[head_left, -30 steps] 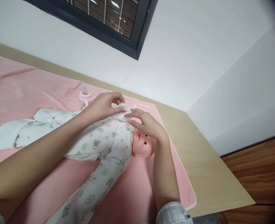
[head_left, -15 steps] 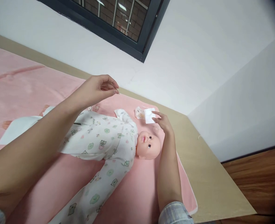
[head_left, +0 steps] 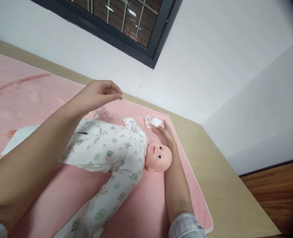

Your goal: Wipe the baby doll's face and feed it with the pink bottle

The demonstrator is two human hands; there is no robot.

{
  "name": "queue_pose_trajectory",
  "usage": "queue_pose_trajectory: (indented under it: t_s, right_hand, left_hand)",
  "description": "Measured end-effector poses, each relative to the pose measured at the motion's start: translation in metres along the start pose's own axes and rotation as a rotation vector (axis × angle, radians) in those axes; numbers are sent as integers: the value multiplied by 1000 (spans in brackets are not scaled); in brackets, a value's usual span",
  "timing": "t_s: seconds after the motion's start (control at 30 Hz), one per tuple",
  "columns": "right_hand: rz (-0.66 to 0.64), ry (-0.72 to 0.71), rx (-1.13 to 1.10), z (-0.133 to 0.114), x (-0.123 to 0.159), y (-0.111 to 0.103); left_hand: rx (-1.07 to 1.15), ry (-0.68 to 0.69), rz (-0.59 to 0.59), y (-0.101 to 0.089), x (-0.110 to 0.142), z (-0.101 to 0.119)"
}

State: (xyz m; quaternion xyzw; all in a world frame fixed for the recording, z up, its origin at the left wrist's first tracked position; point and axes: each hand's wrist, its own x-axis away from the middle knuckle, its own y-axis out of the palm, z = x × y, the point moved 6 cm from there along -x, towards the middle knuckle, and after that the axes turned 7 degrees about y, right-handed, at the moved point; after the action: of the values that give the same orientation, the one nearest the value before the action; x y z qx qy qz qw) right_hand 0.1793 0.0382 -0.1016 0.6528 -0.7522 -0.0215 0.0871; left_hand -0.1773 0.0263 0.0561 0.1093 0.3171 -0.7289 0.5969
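A bald baby doll in a white outfit printed with green bears lies on its back, one sleeve stretched toward me. Over its middle hovers my left hand, thumb and fingertips pinched; a tiny pale bit shows at the tips, too small to name. Past the doll's head, my right hand has its fingers apart beside a small white folded pad. Left of the pad, and partly under it, is a crumpled clear wrapper. My left forearm hides part of the doll's lower body.
A pink blanket covers much of the tan table. Behind rises a white wall with a dark-framed window. A small clear item lies beyond the doll's waist. Wood panelling stands at the right.
My right hand has moved down and let go of the white pad, which now rests against the wrapper. The left hand keeps its pinch, shifted slightly left in view.
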Motion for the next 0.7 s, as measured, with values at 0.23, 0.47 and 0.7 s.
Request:
queue_pose_trajectory:
  t_s: [0.23, 0.47, 0.7]
  right_hand:
    - [160, -20, 99, -5, -1, -23]
    - [533, -359, 484, -22, 8, -43]
    - [751, -370, 763, 1, 12, -59]
  left_hand:
    - [-210, -79, 39, -24, -6, -29]
    - [-417, -175, -15, -55, -12, -84]
    - [-435, -224, -198, -52, -21, -155]
